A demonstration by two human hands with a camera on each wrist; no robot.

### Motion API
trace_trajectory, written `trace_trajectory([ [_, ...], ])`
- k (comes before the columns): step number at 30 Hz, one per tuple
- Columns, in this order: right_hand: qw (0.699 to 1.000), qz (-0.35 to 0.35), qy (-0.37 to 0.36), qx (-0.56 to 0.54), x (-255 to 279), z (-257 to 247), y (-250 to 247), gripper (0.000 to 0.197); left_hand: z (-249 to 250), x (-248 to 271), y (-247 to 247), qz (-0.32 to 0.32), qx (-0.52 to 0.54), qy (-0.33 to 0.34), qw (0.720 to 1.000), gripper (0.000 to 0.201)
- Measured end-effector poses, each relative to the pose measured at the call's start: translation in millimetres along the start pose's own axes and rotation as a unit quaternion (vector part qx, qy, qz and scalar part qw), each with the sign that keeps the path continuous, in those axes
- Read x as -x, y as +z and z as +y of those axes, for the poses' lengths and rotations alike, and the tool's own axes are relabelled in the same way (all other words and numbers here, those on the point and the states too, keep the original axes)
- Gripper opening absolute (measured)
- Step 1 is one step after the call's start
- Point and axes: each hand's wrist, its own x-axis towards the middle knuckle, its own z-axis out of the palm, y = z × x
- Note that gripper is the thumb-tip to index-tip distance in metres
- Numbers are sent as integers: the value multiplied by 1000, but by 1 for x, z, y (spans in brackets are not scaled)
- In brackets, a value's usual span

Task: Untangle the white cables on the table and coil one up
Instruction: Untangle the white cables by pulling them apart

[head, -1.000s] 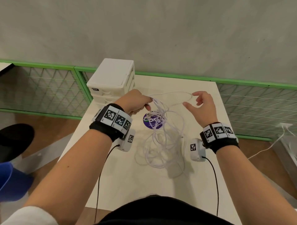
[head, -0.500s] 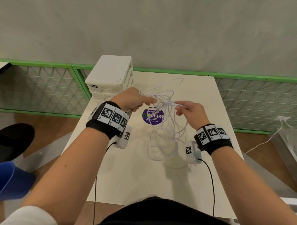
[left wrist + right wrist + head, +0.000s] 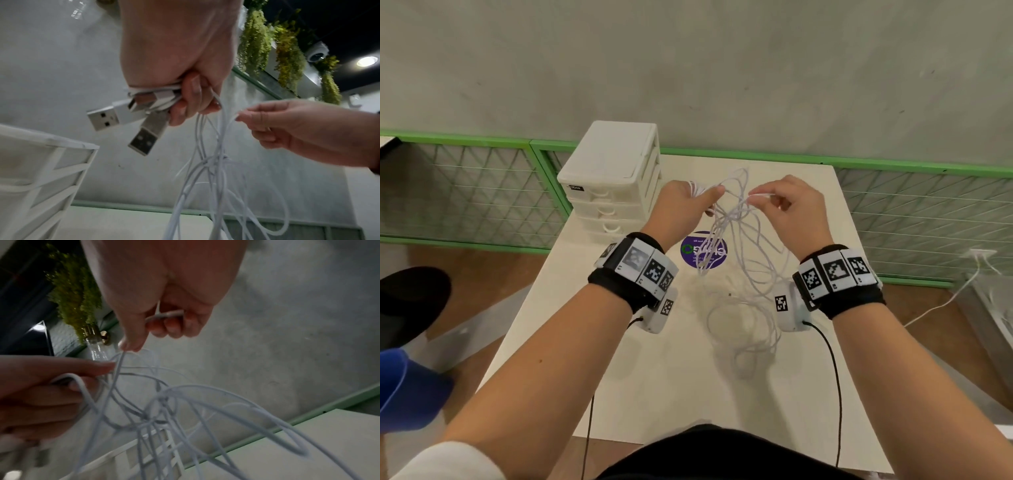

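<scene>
Both hands are raised over the counter [image 3: 640, 383] with the white cables [image 3: 736, 236] strung between them. The left hand [image 3: 681, 212] is fisted round a bunch of strands; from the left wrist view its curled fingers [image 3: 191, 97] clamp several cable ends, and two USB plugs [image 3: 123, 120] stick out of the fist, one level, one tilted down. How many cables are in that grip is hard to count — the strands overlap under the fingers.

The right hand [image 3: 791, 212] pinches a single strand between thumb and forefinger, close to the left hand's thumb. In the right wrist view a short pale connector [image 3: 164, 315] lies across its other curled fingers; which kind it is cannot be made out through the blur.

Below the hands the strands cross in a knot [image 3: 216, 160] and drop in loose loops, the lowest of them lying pale and faint on the counter [image 3: 743, 325] beside the right wrist camera. A purple sticker [image 3: 703, 253] on the counter is partly screened by the hanging strands — its lettering unreadable. A white drawer unit [image 3: 613, 178] stands at the counter's far left corner, just beside the left hand.
</scene>
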Motion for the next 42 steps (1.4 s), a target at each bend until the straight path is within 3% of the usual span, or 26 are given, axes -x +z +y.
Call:
trace_trajectory([
  [3,996,-85,28,-25,9,-11,13,6,-1,-1,11,4,-28,26,999,47],
  [6,984,-164,46,45,14,-18,20,10,-3,-1,14,-3,3,8,1000,46],
  [9,936,-291,1,197,20,-19,32,15,-1,-3,12,-10,80,-28,996,46],
  [11,913,-327,-21,242,27,-17,43,18,2,-6,11,-16,94,-34,995,46],
  [16,909,-365,7,203,29,-5,54,27,2,-9,1,-16,109,-53,993,46],
  [22,954,-211,128,173,7,17,39,17,-5,-11,-15,9,121,-92,988,44],
  [24,960,-204,150,121,5,18,38,16,-5,-12,-17,2,121,-97,988,43],
  [29,958,-271,59,76,15,-2,56,7,-3,-7,-9,-48,117,-78,989,44],
  [32,916,-341,33,206,20,-1,65,14,-2,-5,-11,-31,119,-68,990,45],
  [36,834,-425,78,344,27,17,71,23,1,-7,-22,18,163,-78,983,42],
  [40,833,-439,123,314,33,25,69,18,6,-7,-28,20,177,-72,981,42],
  [42,807,-453,139,352,35,23,69,19,7,-6,-29,26,170,-72,983,41],
])
